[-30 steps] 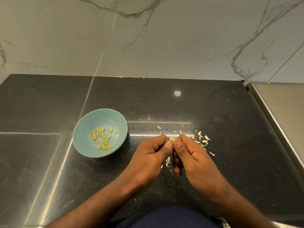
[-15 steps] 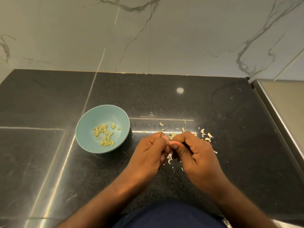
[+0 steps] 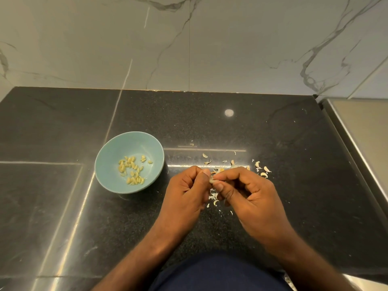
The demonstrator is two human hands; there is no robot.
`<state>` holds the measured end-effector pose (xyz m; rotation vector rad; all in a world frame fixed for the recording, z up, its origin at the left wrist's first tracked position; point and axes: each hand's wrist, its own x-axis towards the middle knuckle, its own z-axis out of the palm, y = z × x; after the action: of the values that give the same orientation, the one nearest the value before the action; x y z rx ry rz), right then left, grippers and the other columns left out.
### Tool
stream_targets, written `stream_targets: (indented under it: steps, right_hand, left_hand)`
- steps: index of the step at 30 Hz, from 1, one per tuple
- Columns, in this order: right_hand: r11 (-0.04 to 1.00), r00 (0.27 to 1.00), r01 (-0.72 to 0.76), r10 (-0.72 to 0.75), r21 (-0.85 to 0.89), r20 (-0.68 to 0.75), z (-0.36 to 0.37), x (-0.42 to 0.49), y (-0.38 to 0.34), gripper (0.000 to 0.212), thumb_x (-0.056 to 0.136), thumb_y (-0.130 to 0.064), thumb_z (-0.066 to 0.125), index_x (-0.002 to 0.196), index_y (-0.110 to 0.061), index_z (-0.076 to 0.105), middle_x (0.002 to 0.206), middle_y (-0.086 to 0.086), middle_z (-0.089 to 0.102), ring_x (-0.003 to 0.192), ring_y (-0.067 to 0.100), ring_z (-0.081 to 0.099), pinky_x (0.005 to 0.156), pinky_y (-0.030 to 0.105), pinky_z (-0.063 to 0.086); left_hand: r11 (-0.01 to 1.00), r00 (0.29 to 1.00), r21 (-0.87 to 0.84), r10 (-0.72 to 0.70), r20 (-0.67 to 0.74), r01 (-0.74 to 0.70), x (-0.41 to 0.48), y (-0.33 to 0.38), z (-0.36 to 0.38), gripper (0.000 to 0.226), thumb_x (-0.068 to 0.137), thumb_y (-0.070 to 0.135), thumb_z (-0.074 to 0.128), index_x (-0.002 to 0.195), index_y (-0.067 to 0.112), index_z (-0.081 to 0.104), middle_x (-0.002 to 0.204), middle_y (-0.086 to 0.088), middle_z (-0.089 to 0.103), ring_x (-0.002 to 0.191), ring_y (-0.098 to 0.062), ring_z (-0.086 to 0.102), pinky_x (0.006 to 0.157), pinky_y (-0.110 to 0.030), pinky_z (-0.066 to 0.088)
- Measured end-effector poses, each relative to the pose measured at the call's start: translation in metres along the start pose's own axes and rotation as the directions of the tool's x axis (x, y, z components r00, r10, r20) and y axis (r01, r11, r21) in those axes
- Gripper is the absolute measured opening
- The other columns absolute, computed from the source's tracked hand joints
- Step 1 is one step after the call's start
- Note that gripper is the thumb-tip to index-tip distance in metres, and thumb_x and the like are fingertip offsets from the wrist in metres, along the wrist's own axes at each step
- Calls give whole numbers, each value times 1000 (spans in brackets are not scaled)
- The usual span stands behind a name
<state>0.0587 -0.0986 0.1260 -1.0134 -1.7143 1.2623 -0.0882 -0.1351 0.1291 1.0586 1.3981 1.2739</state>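
While the two hands meet above the black counter (image 3: 304, 148), a small pale seed (image 3: 212, 180) sits caught between their fingertips. The right hand (image 3: 252, 198) pinches it between thumb and forefinger, its other fingers curled in behind. The left hand (image 3: 184, 198) is closed up too, with the thumb tip pressed against the seed's near-left side; how much of the seed its fingers cover I cannot tell. Pale husks (image 3: 266, 169) lie scattered on the stone just beyond the grip and off to its right, with a few more scraps directly beneath it, between the palms. Well to the left of the grip, a little farther back, stands a blue bowl (image 3: 105, 158) with yellowish kernels (image 3: 132, 171) on its bottom. Beyond it all rises a marble wall (image 3: 231, 49).
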Motion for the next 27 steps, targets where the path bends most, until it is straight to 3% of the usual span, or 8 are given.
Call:
stream_targets:
  steps: [5,8,13,16,22,27]
  right_hand:
    - [977,992,-122,120,177,26,0,2,-4,13,83,-24,68,93,-19,74,78,8,71,68,22,66,58,32,56]
    - [960,981,-192,182,203,63,0,3,-3,17,80,-26,70,95,-17,73,78,7,71,68,19,65,59,31,56]
    - [970,983,-183,179,160,42,2,2,-2,16,82,-25,68,93,-14,73,74,4,70,65,17,65,60,33,57]
    - [959,983,-182,179,216,32,2,1,0,13,83,-22,69,92,-14,74,75,5,70,67,19,64,60,33,56]
    - [908,980,-187,199,376,7,7,-1,3,11,81,-16,67,90,-17,74,81,8,72,70,20,64,61,30,55]
    - [991,997,-58,64,118,-46,8,-3,6,11,89,-10,67,97,-15,72,84,3,72,76,20,68,69,32,58]
  left_hand:
    - [1000,1000,8,11,-2,-11,-1,-2,0,34,93,39,47,75,14,60,56,2,56,50,-8,51,49,-16,41]
    - [992,995,93,91,-47,-87,-1,-6,1,34,97,39,48,76,16,61,56,3,56,50,-7,51,50,-19,43]
    - [942,984,300,171,-50,-148,-1,-14,1,33,98,42,45,73,24,55,59,7,53,52,-6,48,52,-33,44]
    - [940,990,313,141,3,-135,0,-11,1,35,102,40,42,72,27,52,59,12,53,54,-4,47,52,-28,43]
    - [987,987,-74,-140,80,146,-1,0,6,35,104,25,41,75,10,53,54,7,46,49,-6,43,50,-17,40]
    - [963,974,-151,-213,80,223,0,-2,7,35,104,29,42,75,12,53,54,6,42,49,-7,39,50,-19,36]
